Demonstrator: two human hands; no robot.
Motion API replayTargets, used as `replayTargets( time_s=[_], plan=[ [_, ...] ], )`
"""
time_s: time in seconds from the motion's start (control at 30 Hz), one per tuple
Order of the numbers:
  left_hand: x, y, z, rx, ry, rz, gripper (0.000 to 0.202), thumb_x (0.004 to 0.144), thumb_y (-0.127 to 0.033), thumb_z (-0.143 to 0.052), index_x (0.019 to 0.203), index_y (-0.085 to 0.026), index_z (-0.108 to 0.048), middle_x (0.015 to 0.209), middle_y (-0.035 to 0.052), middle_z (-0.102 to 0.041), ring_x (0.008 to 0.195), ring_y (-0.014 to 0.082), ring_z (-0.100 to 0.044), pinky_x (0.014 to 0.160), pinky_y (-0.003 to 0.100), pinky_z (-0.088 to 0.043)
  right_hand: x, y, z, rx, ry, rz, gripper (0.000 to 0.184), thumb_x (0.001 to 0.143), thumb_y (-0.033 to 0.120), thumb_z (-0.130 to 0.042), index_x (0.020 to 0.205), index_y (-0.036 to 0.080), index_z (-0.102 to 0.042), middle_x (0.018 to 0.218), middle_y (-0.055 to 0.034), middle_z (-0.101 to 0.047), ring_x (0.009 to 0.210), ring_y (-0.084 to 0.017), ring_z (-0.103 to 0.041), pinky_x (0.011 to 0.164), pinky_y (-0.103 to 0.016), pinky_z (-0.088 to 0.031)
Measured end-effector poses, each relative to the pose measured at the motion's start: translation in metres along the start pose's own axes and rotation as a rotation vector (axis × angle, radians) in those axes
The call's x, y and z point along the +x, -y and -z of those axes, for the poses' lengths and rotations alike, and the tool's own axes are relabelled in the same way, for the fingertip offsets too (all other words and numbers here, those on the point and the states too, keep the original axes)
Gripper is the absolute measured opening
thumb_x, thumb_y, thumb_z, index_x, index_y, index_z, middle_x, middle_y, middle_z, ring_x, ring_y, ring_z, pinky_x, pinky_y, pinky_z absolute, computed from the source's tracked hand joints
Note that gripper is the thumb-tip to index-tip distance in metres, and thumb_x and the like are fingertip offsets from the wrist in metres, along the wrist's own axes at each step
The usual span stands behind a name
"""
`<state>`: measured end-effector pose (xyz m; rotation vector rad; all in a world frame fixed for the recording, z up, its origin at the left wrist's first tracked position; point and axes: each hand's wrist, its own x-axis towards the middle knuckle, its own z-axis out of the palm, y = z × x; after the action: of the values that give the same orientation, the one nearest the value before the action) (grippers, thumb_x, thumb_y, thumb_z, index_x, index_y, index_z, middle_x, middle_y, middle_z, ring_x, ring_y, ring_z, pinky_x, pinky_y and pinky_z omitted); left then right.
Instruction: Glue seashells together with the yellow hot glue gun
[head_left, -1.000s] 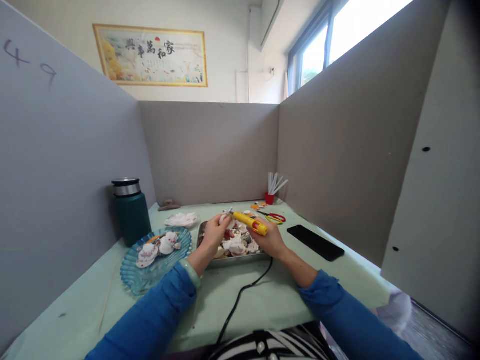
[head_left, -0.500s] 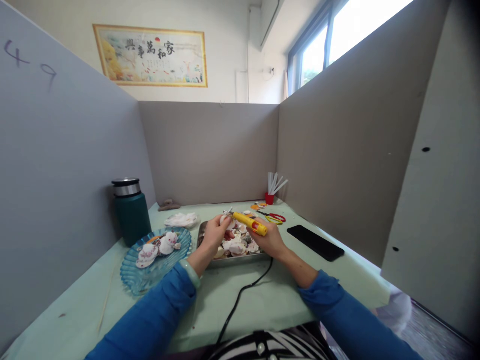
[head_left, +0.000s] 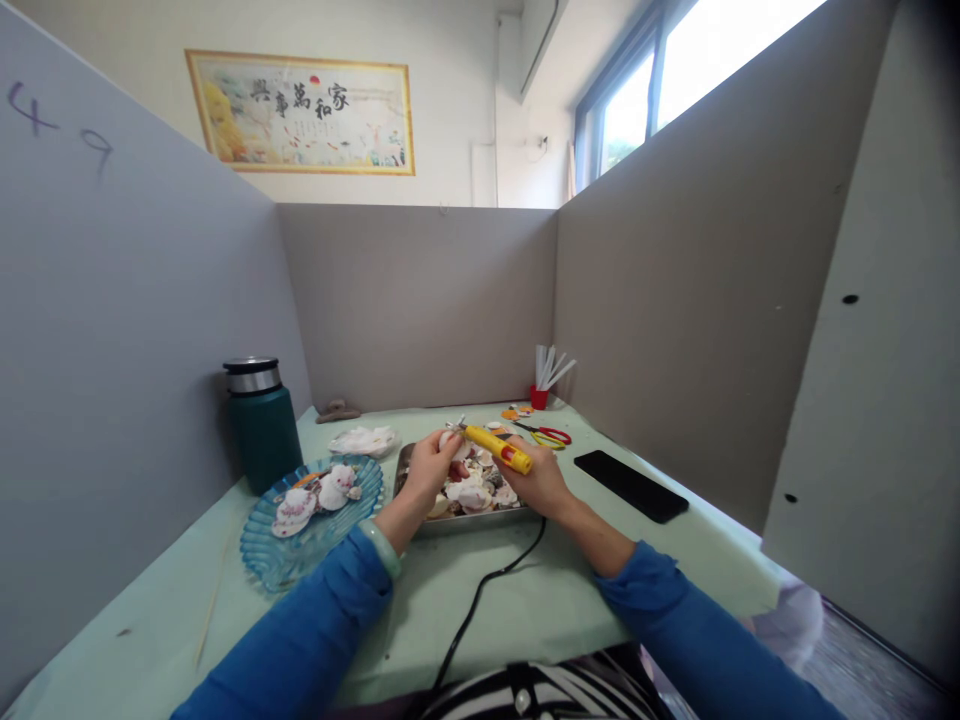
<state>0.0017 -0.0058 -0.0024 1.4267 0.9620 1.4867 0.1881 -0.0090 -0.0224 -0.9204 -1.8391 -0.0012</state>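
Note:
My right hand (head_left: 538, 478) is closed around a yellow hot glue gun (head_left: 499, 447), whose nozzle points up and to the left. A black cord (head_left: 480, 590) trails across the table below that hand. In my left hand (head_left: 429, 470) a small whitish seashell (head_left: 448, 438) is pinched between the fingers, close to the glue gun's tip; the fingers partly hide it. Both hands are over a metal tray (head_left: 465, 522) filled with mixed shells (head_left: 472, 493). Whether the nozzle touches the held shell I cannot tell.
To the left, a blue glass plate (head_left: 270, 555) bears shell pieces, beside a green thermos (head_left: 262, 425). A white bundle (head_left: 364, 441) lies behind. Scissors (head_left: 551, 437), a phone (head_left: 630, 486) and a red cup (head_left: 538, 398) of white glue sticks are on the right. Grey partitions (head_left: 420, 300) enclose the table.
The glue gun's rear end has shifted very slightly left in my right hand. Otherwise the hands and the things on the table look the same.

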Motion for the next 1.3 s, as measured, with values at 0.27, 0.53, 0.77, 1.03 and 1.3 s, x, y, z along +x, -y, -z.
replayTargets(
  time_s=[0.27, 0.53, 0.77, 1.03, 1.3],
  plan=[
    [0.0013, -0.002, 0.0009, -0.029, -0.063, 0.035, 0.046, 0.064, -0.057, -0.072, 0.074, -0.017, -0.054, 0.046, -0.0034, -0.054, 0.039, 0.0108, -0.053, 0.039, 0.019, -0.039, 0.0021, -0.0006, 0.0003, 0.013, -0.058, -0.005, 0.017, 0.084, 0.034, -0.055, 0.074, 0.021, -0.057, 0.065, -0.001, -0.06, 0.056, -0.015, -0.053, 0.056, -0.024, -0.041],
    [0.0015, -0.0008, 0.0008, -0.041, -0.057, 0.017, 0.048, 0.063, -0.058, -0.072, 0.075, -0.016, -0.054, 0.047, -0.0034, -0.055, 0.039, 0.0106, -0.053, 0.038, 0.019, -0.038, 0.0017, -0.0023, -0.0008, 0.011, -0.053, -0.007, 0.017, 0.084, 0.034, -0.054, 0.075, 0.02, -0.057, 0.065, -0.0011, -0.06, 0.057, -0.015, -0.054, 0.056, -0.024, -0.04],
    [0.0017, -0.0014, 0.0007, -0.053, -0.064, 0.013, 0.046, 0.064, -0.056, -0.073, 0.074, -0.016, -0.055, 0.048, -0.003, -0.055, 0.038, 0.0105, -0.053, 0.039, 0.019, -0.039, 0.0013, -0.0033, -0.0013, 0.009, -0.041, 0.002, 0.017, 0.084, 0.035, -0.055, 0.075, 0.021, -0.057, 0.064, -0.0006, -0.06, 0.055, -0.015, -0.053, 0.055, -0.024, -0.04],
    [0.0037, 0.0002, 0.0029, -0.081, -0.138, 0.002, 0.043, 0.066, -0.051, -0.073, 0.081, -0.015, -0.056, 0.059, -0.0029, -0.059, 0.042, 0.0103, -0.057, 0.039, 0.019, -0.041, 0.0016, -0.0007, 0.0004, 0.009, 0.001, -0.011, 0.017, 0.083, 0.036, -0.054, 0.077, 0.021, -0.06, 0.061, 0.0004, -0.058, 0.053, -0.014, -0.052, 0.053, -0.023, -0.039],
    [0.0046, 0.0029, 0.0036, -0.088, -0.133, -0.022, 0.041, 0.067, -0.051, -0.071, 0.082, -0.016, -0.056, 0.059, -0.0039, -0.057, 0.042, 0.0101, -0.057, 0.04, 0.019, -0.041, 0.0015, -0.0029, -0.0013, 0.008, -0.008, -0.001, 0.017, 0.083, 0.036, -0.055, 0.077, 0.021, -0.061, 0.062, -0.0001, -0.059, 0.055, -0.014, -0.053, 0.054, -0.023, -0.04]
  ],
)
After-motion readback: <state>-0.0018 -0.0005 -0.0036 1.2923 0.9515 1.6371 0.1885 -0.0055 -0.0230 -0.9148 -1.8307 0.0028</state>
